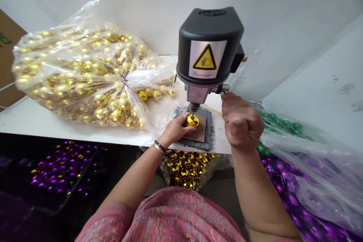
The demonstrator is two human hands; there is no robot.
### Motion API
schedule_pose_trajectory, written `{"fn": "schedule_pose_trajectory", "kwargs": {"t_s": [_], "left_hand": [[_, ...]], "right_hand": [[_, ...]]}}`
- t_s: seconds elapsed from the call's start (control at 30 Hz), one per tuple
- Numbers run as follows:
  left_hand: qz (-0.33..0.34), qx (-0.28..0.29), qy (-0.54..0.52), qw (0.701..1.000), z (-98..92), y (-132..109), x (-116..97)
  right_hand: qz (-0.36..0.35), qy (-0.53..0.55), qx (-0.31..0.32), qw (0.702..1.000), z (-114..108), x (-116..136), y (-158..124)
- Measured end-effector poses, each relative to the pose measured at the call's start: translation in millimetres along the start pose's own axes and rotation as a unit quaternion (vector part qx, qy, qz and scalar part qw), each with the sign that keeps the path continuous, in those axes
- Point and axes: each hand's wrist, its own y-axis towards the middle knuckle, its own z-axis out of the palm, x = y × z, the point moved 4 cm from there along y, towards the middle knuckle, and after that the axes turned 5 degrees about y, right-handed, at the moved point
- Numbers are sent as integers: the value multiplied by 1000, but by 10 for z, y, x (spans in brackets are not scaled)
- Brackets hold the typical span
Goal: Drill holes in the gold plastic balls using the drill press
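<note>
Mirror-gold bauble (192,120), a sphere with no long axis to read, seated on a square brown pad (198,132) on the grey base plate (208,128) of a bench drill (210,41), directly beneath the chuck (194,106). The drill's spindle stands upright and points down at the top of the bauble; whether the bit touches it is too small to tell. Left hand (177,128): fingers curved over the near side of the bauble, gripping it against the pad. Right hand (242,123): fingers closed in a fist around the end of the feed lever (224,89), at 3 o'clock from the drill head. Surface: white counter (36,119). At 10 o'clock from the drill, a tied clear plastic bag (82,75) of gold baubles lies on the counter, with a few loose gold baubles (157,93) just beside its neck. Below the counter edge: more gold baubles (185,170) at 6 o'clock; purple baubles in a black tray (61,168) at 8 o'clock; a clear bag of green and purple baubles (312,166) at 4 o'clock. Behind: white wall (297,19); cardboard box (8,56) at 9 o'clock.
</note>
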Motion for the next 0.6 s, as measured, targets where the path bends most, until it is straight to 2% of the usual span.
{"fn": "schedule_pose_trajectory", "kwargs": {"t_s": [0.3, 0.6], "left_hand": [[-8, -2, -2, 1000, -6, -12, -11], [4, -2, -1, 1000, 9, -11, 22]], "right_hand": [[-16, -53, -59, 997, 16, 4, -48], [-32, -77, -77, 994, 36, -43, -157]]}}
